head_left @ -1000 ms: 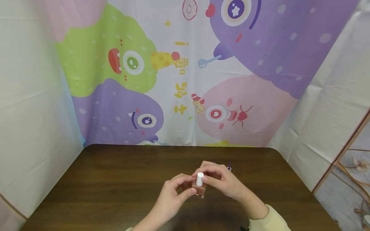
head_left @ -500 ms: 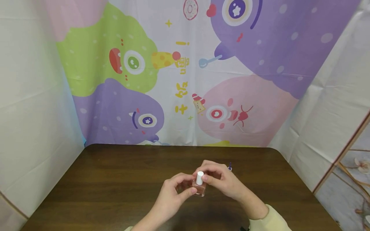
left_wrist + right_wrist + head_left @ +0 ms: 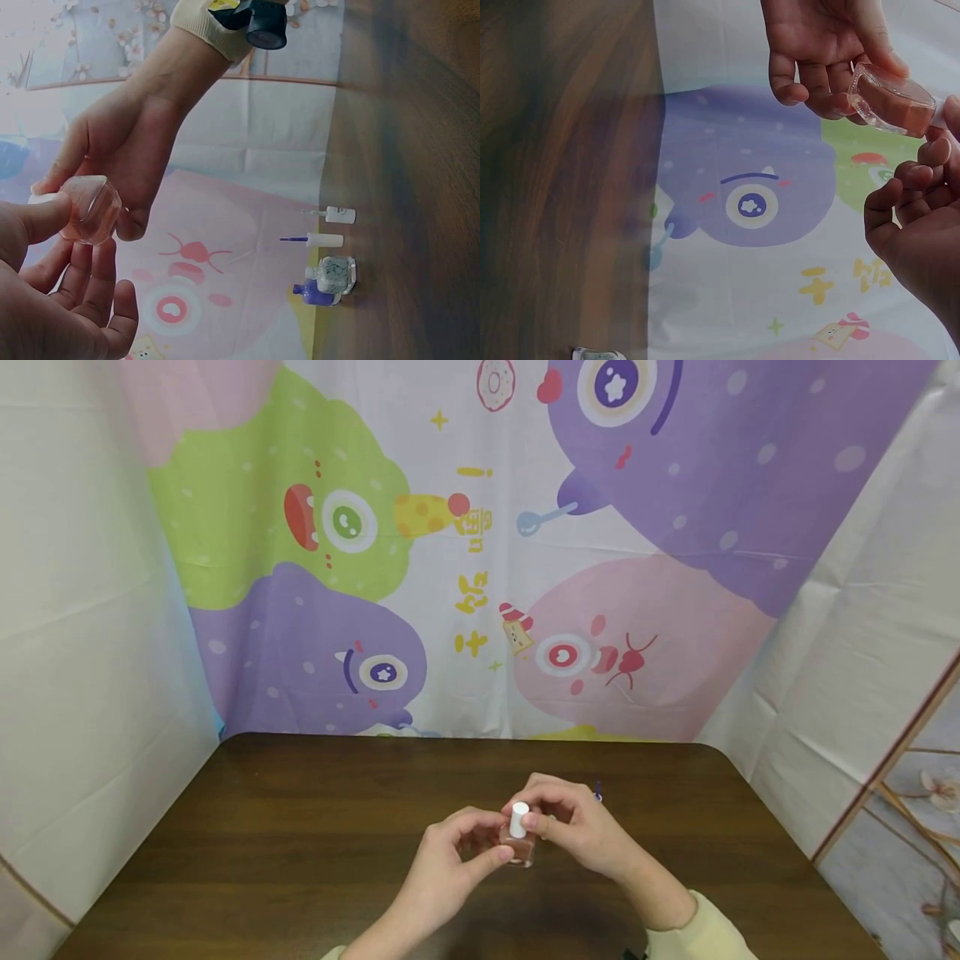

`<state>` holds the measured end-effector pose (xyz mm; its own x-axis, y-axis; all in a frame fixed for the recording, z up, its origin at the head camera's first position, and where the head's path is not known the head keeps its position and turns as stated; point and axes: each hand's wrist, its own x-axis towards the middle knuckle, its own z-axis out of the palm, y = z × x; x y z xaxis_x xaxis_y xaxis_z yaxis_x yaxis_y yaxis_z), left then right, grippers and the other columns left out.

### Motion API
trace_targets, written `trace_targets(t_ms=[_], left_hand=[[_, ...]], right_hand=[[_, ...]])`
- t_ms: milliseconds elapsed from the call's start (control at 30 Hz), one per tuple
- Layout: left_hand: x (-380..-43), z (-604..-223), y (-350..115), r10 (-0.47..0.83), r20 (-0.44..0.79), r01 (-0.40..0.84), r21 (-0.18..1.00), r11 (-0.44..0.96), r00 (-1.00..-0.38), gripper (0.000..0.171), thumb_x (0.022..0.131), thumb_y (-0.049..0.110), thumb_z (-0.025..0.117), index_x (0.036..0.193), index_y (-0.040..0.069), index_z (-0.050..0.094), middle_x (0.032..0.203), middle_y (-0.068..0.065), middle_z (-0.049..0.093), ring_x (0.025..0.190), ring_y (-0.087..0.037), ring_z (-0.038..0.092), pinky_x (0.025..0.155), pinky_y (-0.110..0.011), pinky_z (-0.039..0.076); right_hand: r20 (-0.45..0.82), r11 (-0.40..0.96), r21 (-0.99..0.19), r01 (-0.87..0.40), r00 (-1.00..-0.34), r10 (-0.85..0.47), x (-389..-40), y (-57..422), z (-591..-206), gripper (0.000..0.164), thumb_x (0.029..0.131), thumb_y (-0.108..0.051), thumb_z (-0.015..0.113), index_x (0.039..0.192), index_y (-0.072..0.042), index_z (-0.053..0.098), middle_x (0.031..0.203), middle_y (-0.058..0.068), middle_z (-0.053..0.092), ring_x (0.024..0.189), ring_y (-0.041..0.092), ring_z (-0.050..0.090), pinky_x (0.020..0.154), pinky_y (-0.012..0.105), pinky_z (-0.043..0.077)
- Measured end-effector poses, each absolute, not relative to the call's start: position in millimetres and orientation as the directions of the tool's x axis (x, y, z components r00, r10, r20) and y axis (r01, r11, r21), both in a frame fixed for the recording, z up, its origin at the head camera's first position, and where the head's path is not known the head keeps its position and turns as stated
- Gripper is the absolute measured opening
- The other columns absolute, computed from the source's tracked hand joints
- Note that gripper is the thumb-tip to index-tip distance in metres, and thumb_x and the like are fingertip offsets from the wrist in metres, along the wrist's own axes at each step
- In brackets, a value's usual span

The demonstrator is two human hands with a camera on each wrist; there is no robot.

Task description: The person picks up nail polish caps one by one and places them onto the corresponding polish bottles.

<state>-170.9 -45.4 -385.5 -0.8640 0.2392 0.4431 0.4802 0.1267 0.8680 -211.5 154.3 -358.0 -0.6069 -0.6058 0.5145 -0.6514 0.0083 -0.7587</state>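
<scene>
A nail polish bottle (image 3: 519, 849) of clear glass, with brownish-pink polish inside and a white cap, is held up over the table between both hands. My left hand (image 3: 442, 860) pinches the glass body between thumb and fingers. At the cap, my right hand (image 3: 581, 828) grips the white cylinder with thumb and fingertips. Seen from the left wrist, the square base of the bottle (image 3: 94, 211) faces the camera and the cap is mostly hidden by the fingers. The cap sits on the bottle's neck.
On the dark wooden table (image 3: 300, 827), behind the right hand, stand an uncapped purple polish bottle (image 3: 313, 295) and a glittery clear one (image 3: 337, 275). Two white brush caps, one with a purple brush (image 3: 326, 240) and one with a pale brush (image 3: 342, 215), stand beside them. A cartoon curtain (image 3: 465, 693) hangs behind.
The bottle has risen very slightly in the head view, with both hands keeping their grip on it. Otherwise the hands stay almost in place.
</scene>
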Motion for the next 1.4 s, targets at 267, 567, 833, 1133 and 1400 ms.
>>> trace_targets(t_ms=[267,567,833,1133,1400], left_hand=[[-170.2,-385.0,-45.2,0.229,0.447,0.483,0.865,0.133,-0.865,0.023,0.079,0.023,0.076,0.099,0.013,0.069,0.087,-0.001,0.066,0.076,-0.008,0.059,0.069,-0.026,0.050],[-170.9,-385.5,-42.6,0.200,0.471,0.500,0.854,0.141,-0.859,0.021,0.078,0.021,0.077,0.096,0.013,0.069,0.084,0.000,0.066,0.073,-0.007,0.057,0.067,-0.025,0.050],[-170.7,-382.4,-38.7,0.128,0.444,0.460,0.871,0.171,-0.887,0.020,0.074,0.018,0.080,0.091,0.018,0.069,0.081,0.005,0.065,0.071,-0.011,0.058,0.063,-0.023,0.048],[-169.6,-380.7,-37.1,0.106,0.425,0.438,0.883,0.170,-0.899,0.021,0.073,0.017,0.081,0.091,0.019,0.070,0.081,0.007,0.065,0.072,-0.011,0.058,0.063,-0.022,0.047],[-169.8,-382.0,-40.4,0.170,0.448,0.475,0.861,0.180,-0.877,0.020,0.078,0.021,0.077,0.096,0.018,0.069,0.085,0.006,0.065,0.076,-0.008,0.059,0.068,-0.028,0.051]], right_hand=[[0.532,0.059,-0.731,-0.679,-0.622,-0.575,-210.8,153.3,-357.1,0.016,0.088,0.000,0.062,0.100,-0.009,0.068,0.080,0.004,0.056,0.077,0.008,0.050,0.055,0.026,0.046],[0.565,0.100,-0.699,-0.708,-0.633,-0.530,-209.1,150.3,-357.7,0.017,0.086,0.002,0.064,0.099,-0.007,0.069,0.080,0.004,0.059,0.072,0.006,0.050,0.055,0.023,0.044],[0.582,0.157,-0.688,-0.708,-0.668,-0.463,-207.1,145.6,-360.7,0.018,0.084,0.003,0.066,0.097,-0.008,0.070,0.077,0.003,0.057,0.069,0.005,0.047,0.053,0.021,0.042],[0.587,0.154,-0.692,-0.705,-0.675,-0.447,-205.3,145.9,-358.9,0.016,0.084,0.001,0.067,0.098,-0.006,0.071,0.072,0.003,0.052,0.066,0.005,0.044,0.050,0.021,0.040],[0.486,0.102,-0.779,-0.619,-0.698,-0.526,-207.3,152.5,-355.6,0.019,0.088,-0.003,0.063,0.106,-0.005,0.069,0.082,0.003,0.058,0.072,0.006,0.052,0.055,0.024,0.049]])
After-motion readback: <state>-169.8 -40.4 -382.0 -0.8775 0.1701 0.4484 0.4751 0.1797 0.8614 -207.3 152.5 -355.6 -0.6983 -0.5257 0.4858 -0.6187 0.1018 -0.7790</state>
